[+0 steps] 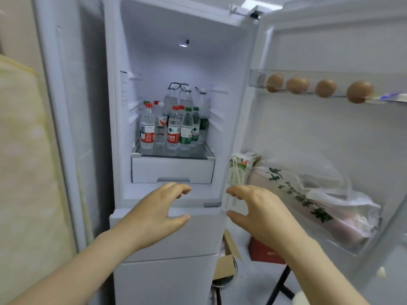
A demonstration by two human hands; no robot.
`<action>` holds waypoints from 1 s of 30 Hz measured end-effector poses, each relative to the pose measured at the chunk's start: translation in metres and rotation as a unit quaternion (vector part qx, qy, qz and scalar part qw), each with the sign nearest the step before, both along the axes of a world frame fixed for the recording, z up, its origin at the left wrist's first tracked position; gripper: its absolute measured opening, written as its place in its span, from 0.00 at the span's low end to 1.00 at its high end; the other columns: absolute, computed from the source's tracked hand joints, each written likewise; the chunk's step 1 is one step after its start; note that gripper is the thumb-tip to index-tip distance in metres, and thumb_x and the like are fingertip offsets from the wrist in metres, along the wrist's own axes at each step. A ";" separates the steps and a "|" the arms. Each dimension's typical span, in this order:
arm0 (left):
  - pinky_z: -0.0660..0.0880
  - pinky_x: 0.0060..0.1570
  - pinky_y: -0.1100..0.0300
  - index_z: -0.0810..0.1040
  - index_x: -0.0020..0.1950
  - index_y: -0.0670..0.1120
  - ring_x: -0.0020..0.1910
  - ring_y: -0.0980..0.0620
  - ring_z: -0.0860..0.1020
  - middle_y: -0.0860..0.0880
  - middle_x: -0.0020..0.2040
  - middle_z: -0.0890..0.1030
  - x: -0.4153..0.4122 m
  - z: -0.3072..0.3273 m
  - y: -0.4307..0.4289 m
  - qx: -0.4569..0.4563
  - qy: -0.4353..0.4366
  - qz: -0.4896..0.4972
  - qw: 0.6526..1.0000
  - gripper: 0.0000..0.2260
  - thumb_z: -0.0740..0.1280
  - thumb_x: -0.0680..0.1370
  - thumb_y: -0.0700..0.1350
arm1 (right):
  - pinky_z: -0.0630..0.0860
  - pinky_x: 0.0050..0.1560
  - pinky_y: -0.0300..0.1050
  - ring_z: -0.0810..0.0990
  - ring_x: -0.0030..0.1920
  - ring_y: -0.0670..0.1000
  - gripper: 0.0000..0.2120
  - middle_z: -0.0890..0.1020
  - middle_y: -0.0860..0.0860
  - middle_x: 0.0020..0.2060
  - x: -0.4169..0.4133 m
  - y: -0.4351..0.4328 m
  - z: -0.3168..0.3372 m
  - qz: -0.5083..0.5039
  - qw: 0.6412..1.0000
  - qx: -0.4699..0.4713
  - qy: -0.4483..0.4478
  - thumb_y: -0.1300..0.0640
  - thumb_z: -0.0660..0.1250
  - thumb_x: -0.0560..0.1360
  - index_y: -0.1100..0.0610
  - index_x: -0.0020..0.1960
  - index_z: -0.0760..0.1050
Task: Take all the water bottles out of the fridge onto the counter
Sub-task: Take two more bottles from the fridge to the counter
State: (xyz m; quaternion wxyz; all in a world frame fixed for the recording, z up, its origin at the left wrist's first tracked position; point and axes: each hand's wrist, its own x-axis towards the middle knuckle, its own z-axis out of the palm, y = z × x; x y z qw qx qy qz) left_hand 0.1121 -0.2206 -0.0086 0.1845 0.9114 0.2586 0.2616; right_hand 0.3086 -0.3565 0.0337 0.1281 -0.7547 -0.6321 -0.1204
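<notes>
The fridge (pixel 167 23) stands open in front of me. Several water bottles (pixel 174 126) with red, green and white caps stand upright in a tight cluster on its glass shelf (pixel 174 155); three taller ones at the back carry dark handle loops. My left hand (pixel 158 213) is held out below the shelf, fingers curled and apart, holding nothing. My right hand (pixel 257 213) mirrors it near the inner edge of the door, also empty. Both hands are well short of the bottles.
A white drawer (pixel 172 170) sits under the shelf. The open door at right carries several brown eggs (pixel 297 85) in an upper rack, a milk carton (pixel 240 167) and a printed plastic bag (pixel 319 201) in a lower bin. A cardboard box (pixel 229 260) lies on the floor.
</notes>
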 end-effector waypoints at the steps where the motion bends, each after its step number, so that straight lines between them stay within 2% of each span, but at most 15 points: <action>1: 0.67 0.64 0.68 0.65 0.69 0.59 0.62 0.66 0.69 0.63 0.65 0.69 -0.003 0.002 0.013 -0.001 -0.002 0.001 1.000 0.23 0.68 0.76 0.54 | 0.70 0.61 0.39 0.73 0.64 0.44 0.23 0.76 0.42 0.65 -0.003 0.014 0.002 0.004 1.000 0.006 0.002 0.46 0.64 0.77 0.46 0.71 0.67; 10: 0.67 0.66 0.66 0.65 0.70 0.61 0.64 0.67 0.68 0.66 0.65 0.67 -0.004 0.003 0.099 -0.017 -0.003 0.017 1.000 0.23 0.67 0.76 0.53 | 0.69 0.61 0.38 0.73 0.64 0.44 0.24 0.76 0.42 0.65 0.000 0.112 0.006 0.016 1.000 0.012 0.018 0.46 0.65 0.77 0.46 0.71 0.67; 18: 0.64 0.62 0.71 0.64 0.70 0.59 0.62 0.67 0.67 0.65 0.64 0.66 0.030 0.013 0.163 -0.012 -0.010 0.058 0.998 0.23 0.67 0.77 0.53 | 0.70 0.61 0.39 0.73 0.64 0.44 0.24 0.76 0.42 0.64 0.039 0.199 0.016 0.043 0.999 0.025 0.016 0.45 0.65 0.77 0.47 0.71 0.66; 22: 0.67 0.65 0.66 0.65 0.70 0.60 0.63 0.66 0.68 0.64 0.64 0.68 0.052 0.025 0.199 -0.003 -0.026 0.076 0.997 0.24 0.68 0.76 0.53 | 0.72 0.60 0.40 0.75 0.62 0.46 0.23 0.78 0.44 0.63 0.064 0.242 0.024 0.058 0.997 0.038 0.028 0.47 0.66 0.76 0.48 0.70 0.68; 30: 0.68 0.66 0.64 0.68 0.69 0.58 0.63 0.65 0.70 0.63 0.63 0.70 0.086 0.033 0.259 0.006 -0.063 0.101 0.993 0.24 0.70 0.75 0.51 | 0.74 0.58 0.44 0.76 0.61 0.48 0.21 0.79 0.45 0.60 0.093 0.316 0.030 0.075 0.992 0.069 0.068 0.47 0.68 0.75 0.48 0.67 0.71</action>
